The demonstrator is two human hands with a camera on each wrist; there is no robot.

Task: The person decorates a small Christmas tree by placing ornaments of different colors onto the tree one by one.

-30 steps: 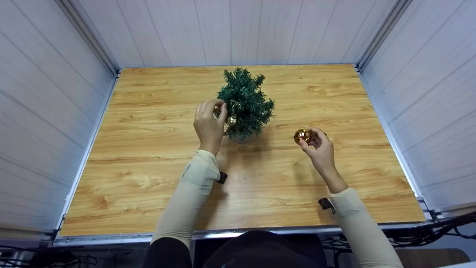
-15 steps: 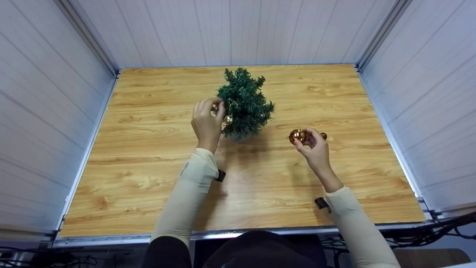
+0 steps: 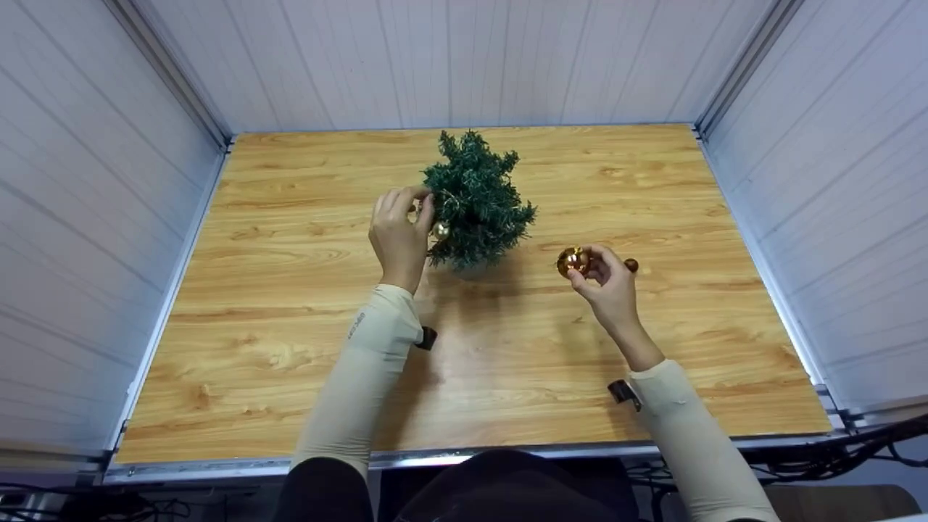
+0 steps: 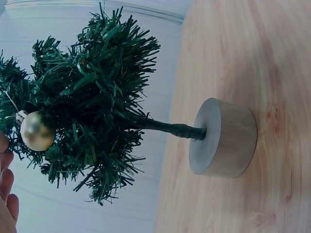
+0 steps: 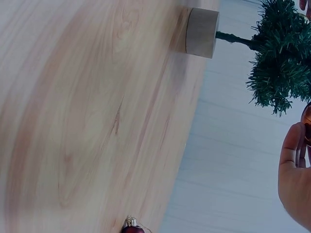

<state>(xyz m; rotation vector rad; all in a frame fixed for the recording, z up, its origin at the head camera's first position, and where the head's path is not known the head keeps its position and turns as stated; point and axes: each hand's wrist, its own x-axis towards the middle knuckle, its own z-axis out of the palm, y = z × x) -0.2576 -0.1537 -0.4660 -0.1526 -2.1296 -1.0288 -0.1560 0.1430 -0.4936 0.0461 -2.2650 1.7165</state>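
Observation:
A small artificial Christmas tree [image 3: 478, 196] stands on the table on a round wooden base [image 4: 228, 138]. My left hand [image 3: 399, 235] is at the tree's left side, thumb and index finger pinching a branch tip. Just beside those fingers a pale gold ball ornament [image 4: 37, 131] hangs from the branches by a thread. To the right of the tree, my right hand [image 3: 612, 286] grips a shiny copper-gold ball ornament [image 3: 573, 262] between thumb and fingers. In the right wrist view that hand is partly cut off at the edge.
A dark red ball ornament [image 5: 132, 229] with a silver cap lies on the wooden table [image 3: 290, 348], just right of my right hand. White panel walls [image 3: 449, 65] enclose the table at the back and both sides. Black cables [image 3: 812, 460] run below its front right edge.
My left hand has shifted slightly left, and the pale gold ornament with it. My right hand has moved a little left with the copper-gold ornament, uncovering the dark red one.

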